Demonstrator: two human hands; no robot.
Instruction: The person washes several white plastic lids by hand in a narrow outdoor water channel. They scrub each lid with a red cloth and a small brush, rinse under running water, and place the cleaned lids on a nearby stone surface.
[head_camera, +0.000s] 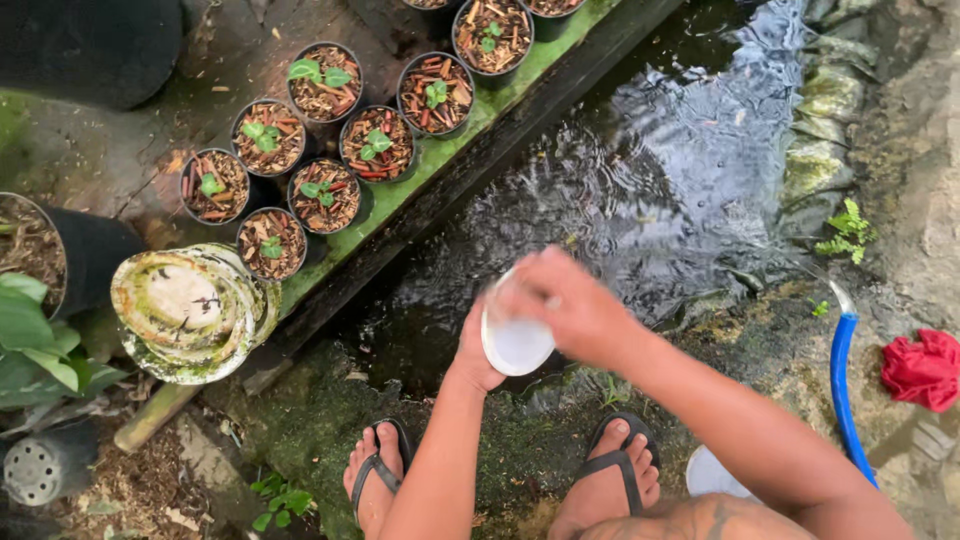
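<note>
Mossy garden ground beside a dark water channel (660, 170), both hands over the water near sandalled feet, left hand (475, 355) and right hand (565, 305) each clasping a small white pot (515, 345), seedling pots (378, 143) left, blue hose (843, 385) right

Person's body, head view
Bare forearms, no sleeves; black flip-flop sandals (377, 468) on both feet; dark tattoo (700, 518) near edge.

Mossy ledge (470, 125) with seedling pots (325, 195); perhaps concrete.
</note>
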